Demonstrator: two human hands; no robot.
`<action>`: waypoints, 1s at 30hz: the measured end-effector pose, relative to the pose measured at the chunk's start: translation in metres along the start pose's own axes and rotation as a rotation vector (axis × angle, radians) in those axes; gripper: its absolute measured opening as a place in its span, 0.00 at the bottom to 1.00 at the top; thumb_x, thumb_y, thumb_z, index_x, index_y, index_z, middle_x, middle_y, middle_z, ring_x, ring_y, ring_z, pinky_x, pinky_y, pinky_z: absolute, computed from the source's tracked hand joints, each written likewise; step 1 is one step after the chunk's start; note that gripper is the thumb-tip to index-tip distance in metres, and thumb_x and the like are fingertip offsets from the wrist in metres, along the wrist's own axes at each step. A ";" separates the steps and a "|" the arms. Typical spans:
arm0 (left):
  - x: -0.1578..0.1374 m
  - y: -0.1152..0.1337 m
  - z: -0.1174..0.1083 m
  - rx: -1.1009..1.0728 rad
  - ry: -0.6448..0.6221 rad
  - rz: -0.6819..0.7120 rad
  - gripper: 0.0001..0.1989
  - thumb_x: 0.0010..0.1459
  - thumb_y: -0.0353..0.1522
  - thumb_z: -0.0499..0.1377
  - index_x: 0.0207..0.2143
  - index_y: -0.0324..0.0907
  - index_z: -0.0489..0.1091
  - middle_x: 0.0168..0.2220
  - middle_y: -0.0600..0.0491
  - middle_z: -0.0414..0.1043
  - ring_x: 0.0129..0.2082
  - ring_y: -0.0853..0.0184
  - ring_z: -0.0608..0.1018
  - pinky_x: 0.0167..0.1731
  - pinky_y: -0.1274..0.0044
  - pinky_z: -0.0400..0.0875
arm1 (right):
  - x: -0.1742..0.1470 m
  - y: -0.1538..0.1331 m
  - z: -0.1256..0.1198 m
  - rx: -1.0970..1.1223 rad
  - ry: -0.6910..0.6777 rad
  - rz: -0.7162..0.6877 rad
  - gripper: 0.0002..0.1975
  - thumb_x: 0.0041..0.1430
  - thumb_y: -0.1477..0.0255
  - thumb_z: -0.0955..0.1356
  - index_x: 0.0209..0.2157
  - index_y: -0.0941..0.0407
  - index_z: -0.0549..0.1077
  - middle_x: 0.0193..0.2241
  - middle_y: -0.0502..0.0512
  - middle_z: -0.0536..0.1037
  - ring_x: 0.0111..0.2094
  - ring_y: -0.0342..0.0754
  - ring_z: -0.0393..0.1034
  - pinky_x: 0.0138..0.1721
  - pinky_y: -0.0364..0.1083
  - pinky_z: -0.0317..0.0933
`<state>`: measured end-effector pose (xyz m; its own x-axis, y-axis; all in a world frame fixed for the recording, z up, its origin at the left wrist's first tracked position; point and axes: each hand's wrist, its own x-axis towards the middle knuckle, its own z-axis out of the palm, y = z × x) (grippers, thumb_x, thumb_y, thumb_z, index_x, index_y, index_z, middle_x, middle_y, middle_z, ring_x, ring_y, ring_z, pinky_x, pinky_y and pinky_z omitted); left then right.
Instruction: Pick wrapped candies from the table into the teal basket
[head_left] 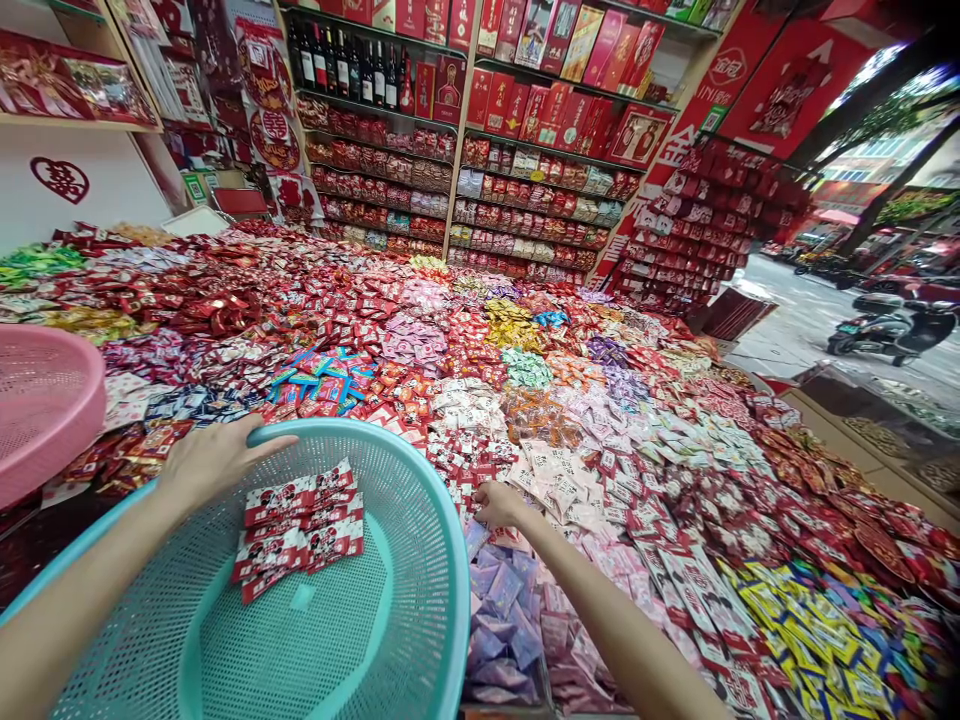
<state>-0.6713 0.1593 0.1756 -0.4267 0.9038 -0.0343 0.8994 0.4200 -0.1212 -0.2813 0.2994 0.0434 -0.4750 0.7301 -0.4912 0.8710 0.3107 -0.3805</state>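
My left hand (206, 460) grips the far rim of a teal plastic basket (442, 560), thumb stretched along the rim. Inside the basket lie several red-and-white candy packets (304, 525) in a small stack. My right hand (496, 505) reaches down among the wrapped candies just right of the basket, its fingers bent together at the border of small red-and-white candies (465, 455) and purple packets (502, 595). Whatever is between those fingertips is too small to make out. Pale pink-white packets (559, 475) lie just beyond that hand.
A pink basket (82, 420) stands at the left edge. Heaps of wrapped candies (420, 340) in many colours cover the wide display. Shelves with wine bottles (345, 70) and red boxes (517, 105) line the back. Outside at right, a scooter (892, 330) is parked.
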 end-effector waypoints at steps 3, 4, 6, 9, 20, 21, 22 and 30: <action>0.000 0.000 0.000 -0.003 -0.004 -0.004 0.38 0.50 0.63 0.35 0.40 0.47 0.66 0.34 0.42 0.76 0.39 0.44 0.78 0.36 0.64 0.69 | 0.000 0.002 0.001 0.031 0.017 0.006 0.05 0.42 0.79 0.70 0.22 0.57 0.70 0.18 0.46 0.67 0.23 0.41 0.59 0.25 0.41 0.48; 0.000 0.000 -0.001 -0.004 -0.005 -0.004 0.38 0.50 0.64 0.35 0.40 0.47 0.66 0.34 0.42 0.76 0.39 0.43 0.78 0.36 0.64 0.69 | -0.001 0.003 0.002 0.044 0.026 0.008 0.05 0.41 0.79 0.70 0.22 0.57 0.70 0.18 0.46 0.67 0.23 0.41 0.59 0.26 0.41 0.48; -0.001 0.000 -0.001 -0.007 -0.006 0.001 0.38 0.50 0.64 0.34 0.40 0.46 0.66 0.34 0.41 0.76 0.39 0.43 0.78 0.36 0.63 0.69 | -0.003 0.005 0.001 0.075 0.046 0.007 0.05 0.41 0.80 0.70 0.22 0.57 0.70 0.19 0.46 0.68 0.24 0.41 0.60 0.26 0.41 0.48; -0.001 0.000 -0.001 -0.015 -0.009 0.004 0.38 0.50 0.63 0.34 0.40 0.46 0.66 0.35 0.41 0.77 0.40 0.43 0.78 0.36 0.63 0.69 | -0.007 0.009 0.000 0.134 0.088 -0.002 0.05 0.41 0.79 0.70 0.23 0.58 0.70 0.21 0.47 0.71 0.26 0.42 0.62 0.27 0.41 0.50; 0.002 0.008 -0.006 -0.027 -0.007 0.021 0.36 0.53 0.62 0.36 0.43 0.45 0.65 0.38 0.40 0.77 0.42 0.44 0.78 0.39 0.63 0.69 | -0.019 0.029 -0.004 0.551 0.381 -0.025 0.09 0.55 0.66 0.65 0.27 0.56 0.65 0.24 0.49 0.71 0.27 0.43 0.64 0.30 0.42 0.59; 0.002 0.009 -0.007 -0.032 -0.008 0.026 0.36 0.53 0.61 0.36 0.43 0.45 0.65 0.39 0.39 0.77 0.42 0.44 0.78 0.39 0.63 0.69 | -0.021 0.030 -0.006 0.665 0.404 -0.019 0.11 0.54 0.63 0.66 0.27 0.56 0.65 0.24 0.49 0.70 0.26 0.43 0.64 0.30 0.43 0.59; 0.002 0.010 -0.008 -0.036 -0.007 0.032 0.36 0.53 0.61 0.35 0.43 0.45 0.65 0.39 0.39 0.77 0.42 0.44 0.78 0.38 0.63 0.69 | -0.023 0.031 -0.008 0.800 0.418 -0.011 0.13 0.52 0.61 0.68 0.26 0.56 0.65 0.23 0.49 0.70 0.25 0.43 0.63 0.29 0.43 0.59; 0.006 0.019 -0.006 -0.085 0.011 0.081 0.39 0.52 0.62 0.35 0.43 0.44 0.67 0.38 0.37 0.76 0.41 0.41 0.77 0.36 0.61 0.68 | -0.049 0.012 -0.033 1.583 0.265 0.006 0.16 0.44 0.70 0.74 0.37 0.54 0.71 0.25 0.45 0.71 0.23 0.39 0.67 0.27 0.40 0.64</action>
<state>-0.6563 0.1726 0.1789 -0.3511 0.9359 -0.0294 0.9361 0.3502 -0.0338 -0.2441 0.2874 0.0884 -0.2913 0.8611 -0.4168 -0.2069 -0.4820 -0.8514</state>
